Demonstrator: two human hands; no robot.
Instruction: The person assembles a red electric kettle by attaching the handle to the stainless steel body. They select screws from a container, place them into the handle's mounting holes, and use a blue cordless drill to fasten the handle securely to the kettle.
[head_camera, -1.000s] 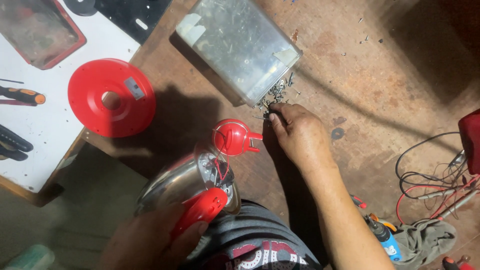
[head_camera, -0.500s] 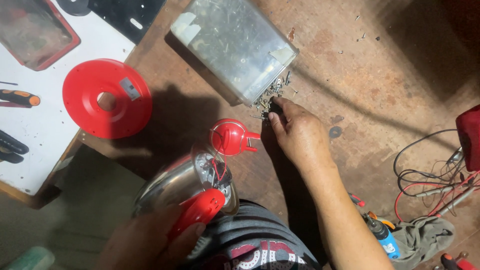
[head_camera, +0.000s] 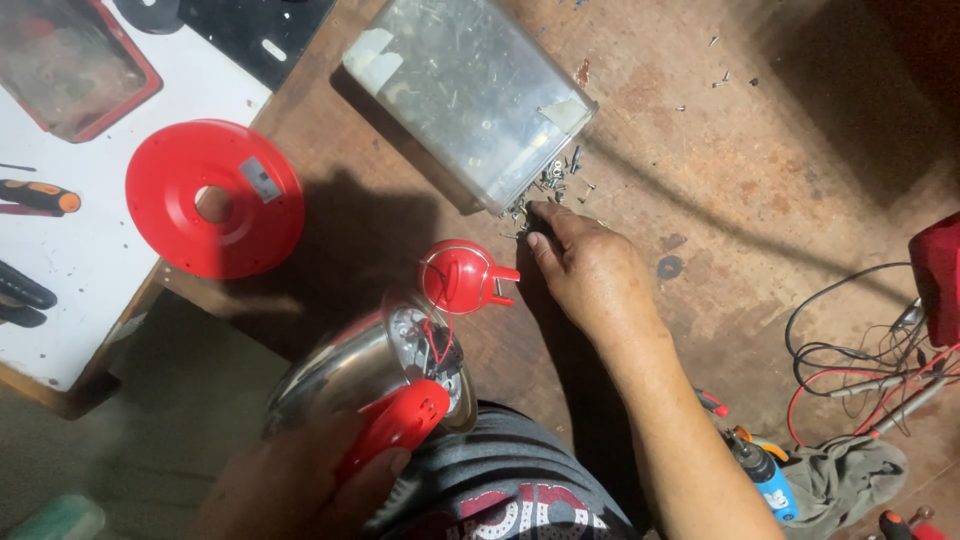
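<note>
Two hands are in my view. My right hand (head_camera: 590, 275) lies on the brown wooden table (head_camera: 760, 160), its fingertips pinched narrowly into the small pile of metal screws (head_camera: 548, 190) spilled from the tipped clear plastic box (head_camera: 465, 95); whether a screw is gripped I cannot tell. My left hand (head_camera: 300, 475) is wrapped around the red handle (head_camera: 395, 425) of a shiny steel kettle body (head_camera: 350, 375) held near my lap. A red domed plastic part (head_camera: 460, 277) sits just beside the right hand, wired to the kettle. A red plastic disc (head_camera: 215, 198) lies further left.
</note>
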